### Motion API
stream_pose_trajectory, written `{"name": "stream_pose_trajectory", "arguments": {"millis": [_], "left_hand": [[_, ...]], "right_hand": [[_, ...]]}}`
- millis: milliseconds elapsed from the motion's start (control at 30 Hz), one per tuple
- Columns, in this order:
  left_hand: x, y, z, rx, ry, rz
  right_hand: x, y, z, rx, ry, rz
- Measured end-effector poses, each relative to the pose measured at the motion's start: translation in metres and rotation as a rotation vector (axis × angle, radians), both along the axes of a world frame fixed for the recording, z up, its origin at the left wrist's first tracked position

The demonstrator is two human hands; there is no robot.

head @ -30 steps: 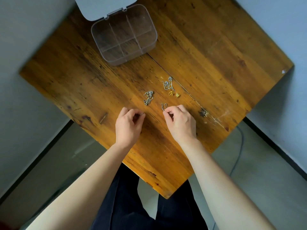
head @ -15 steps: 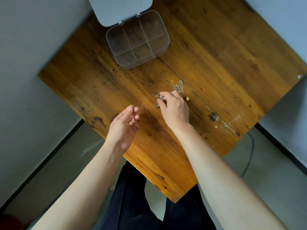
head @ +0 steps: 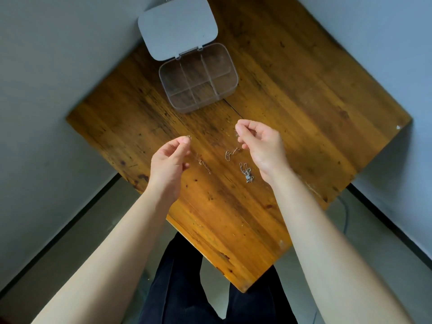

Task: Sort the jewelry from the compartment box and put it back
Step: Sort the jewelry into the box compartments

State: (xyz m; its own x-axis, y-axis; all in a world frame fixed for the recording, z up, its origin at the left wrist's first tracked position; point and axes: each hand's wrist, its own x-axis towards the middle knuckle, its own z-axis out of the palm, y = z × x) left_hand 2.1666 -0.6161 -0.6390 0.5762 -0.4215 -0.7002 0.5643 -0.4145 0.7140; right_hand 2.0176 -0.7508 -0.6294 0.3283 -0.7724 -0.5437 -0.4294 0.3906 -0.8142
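Two chains are up in the air right now, one per hand, and a third piece sits on the table [head: 304,113]. Using the box [head: 198,77] as the reference point: it's open at the far side of the table, lid [head: 177,26] flipped back behind it, and all its compartments look empty as far as I can tell.

The left chain [head: 204,166] hangs from the left hand [head: 169,157], thumb and forefinger pressed together on its upper end, a bit of clasp poking out above the fingertips. It trails down toward the near side, away from the box, so its long axis points roughly at the box. The right chain [head: 231,154] dangles from the right hand [head: 259,141], fingers curled and pinching it near the top; the loose loop hangs just left of the palm, again on the side away from the box. How much of either chain touches the wood, I can't tell.

The pendant pile [head: 246,174] lies on the table further from the box than both hands, just beside the right wrist.

My guess: both chains are headed for the box, which is straight ahead of both grips. The right hand looks a touch nearer. The tails hang behind the grip, so they'd drag in last.
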Motion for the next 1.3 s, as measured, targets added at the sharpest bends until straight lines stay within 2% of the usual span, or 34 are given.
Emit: {"name": "stream_pose_trajectory", "arguments": {"millis": [200,333,500,800,967,1167,1300], "left_hand": [[0.041,-0.028,0.037,-0.162,-0.234,-0.012],[0.065,-0.047,0.062,-0.289,-0.225,0.047],[0.094,-0.072,0.092,-0.384,-0.197,0.103],[0.122,-0.105,0.122,-0.483,-0.149,0.159],[0.129,-0.113,0.122,-0.487,-0.15,0.166],[0.132,-0.119,0.108,-0.445,-0.109,0.194],[0.131,-0.125,0.105,-0.436,-0.1,0.184]], "right_hand": [[0.036,-0.032,0.045,-0.17,-0.051,0.043],[0.06,-0.05,0.067,-0.283,-0.145,0.0],[0.092,-0.069,0.094,-0.299,-0.258,-0.021],[0.14,-0.089,0.103,-0.41,-0.241,0.033],[0.157,-0.096,0.075,-0.377,-0.178,0.066],[0.165,-0.096,0.013,-0.159,-0.034,0.1],[0.163,-0.097,-0.01,-0.073,0.071,0.219]]}}
